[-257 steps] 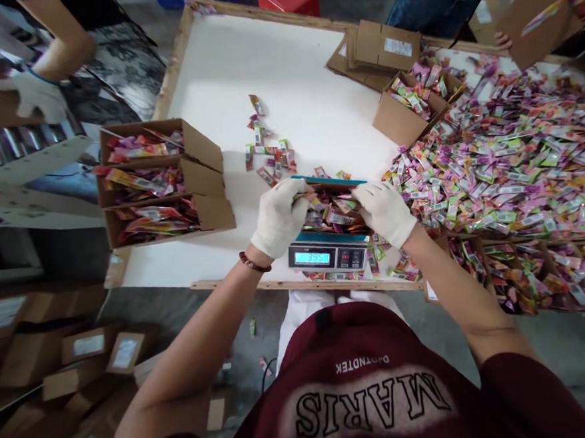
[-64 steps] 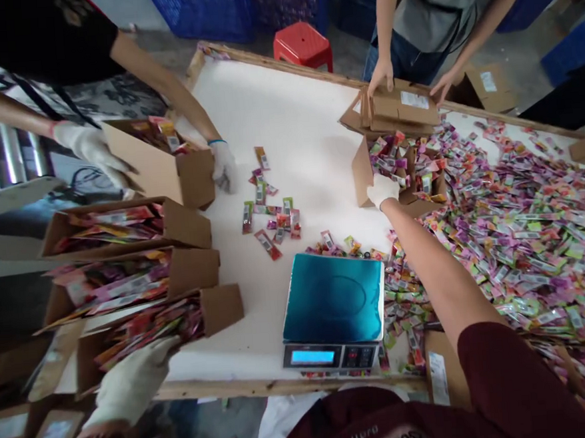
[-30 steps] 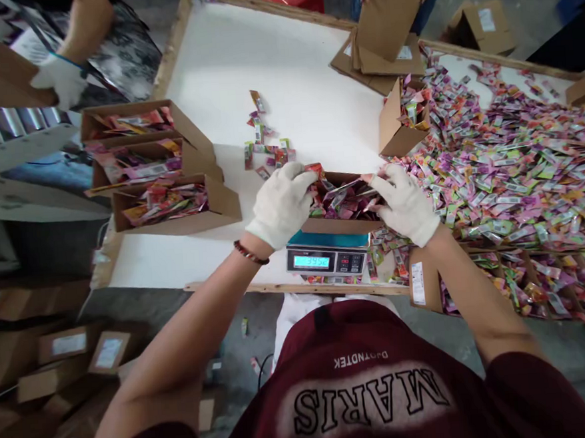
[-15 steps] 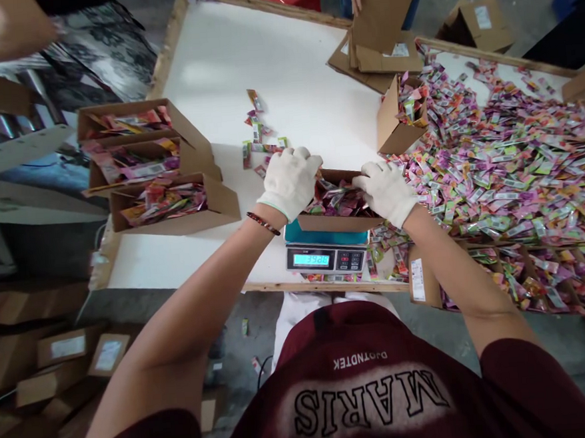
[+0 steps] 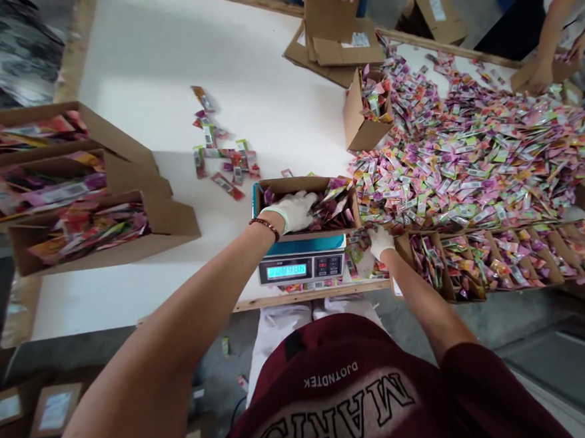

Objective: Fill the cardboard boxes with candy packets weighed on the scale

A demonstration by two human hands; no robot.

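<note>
An open cardboard box (image 5: 308,236) full of small, colourful candy-like packets rests on a digital scale (image 5: 303,269) with a lit display. My left hand (image 5: 296,211), in a white glove, reaches inside this box and lies over the packets, fingers stretched out. To the right of the scale, my gloved right hand (image 5: 381,239) is low among loose packets (image 5: 357,244), beside the row of filled boxes. Its fingertips are partly hidden, so what they hold, if anything, does not show.
A big heap of packets (image 5: 469,166) covers the table's right side. Filled boxes (image 5: 500,261) line its front edge; three more (image 5: 172,221) stand at left. One filled box (image 5: 365,117) and flattened cardboard (image 5: 331,49) are at the back. Other people's hands (image 5: 543,75) work across the table.
My left hand has gone from the box's left end into it. My right hand has left the box's right end and dropped to the packets beside the scale. The view has shifted rightward.
</note>
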